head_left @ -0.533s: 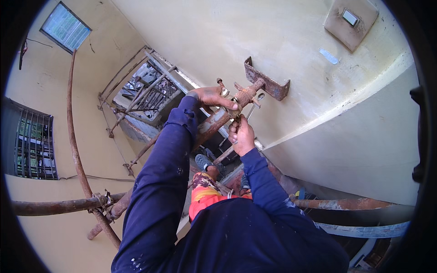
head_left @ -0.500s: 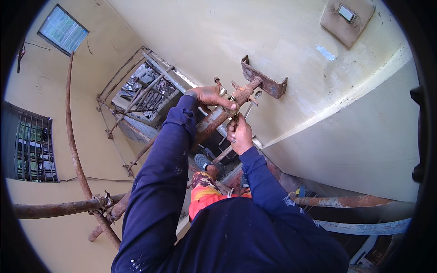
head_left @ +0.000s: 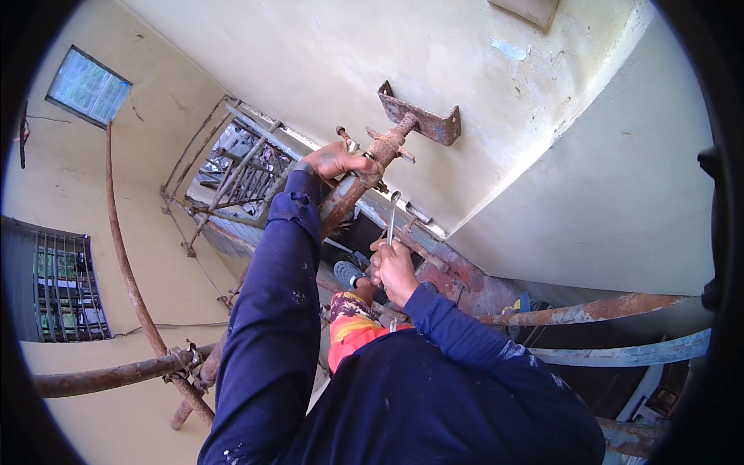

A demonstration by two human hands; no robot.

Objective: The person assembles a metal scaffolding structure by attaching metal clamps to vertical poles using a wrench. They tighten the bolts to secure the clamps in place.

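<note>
Being held by the curled left hand [head_left: 335, 163], the coupler [head_left: 374, 177] could be shifted by any slackening, while a wrench [head_left: 392, 219] is being clenched in the right hand [head_left: 394, 271].

Well left of the grip, a blue-tinted window [head_left: 89, 85] sits above a barred window [head_left: 71, 287], and a long rusty pole [head_left: 126, 260] crosses a brown pole [head_left: 101, 379] beside a clamp [head_left: 186, 358]. Up and right of the grip, a pale blue patch [head_left: 508, 49] marks the cream wall [head_left: 310, 46]; lower right of it, a rusty pipe [head_left: 597, 309] runs above a blue-grey rail [head_left: 628, 355].
</note>
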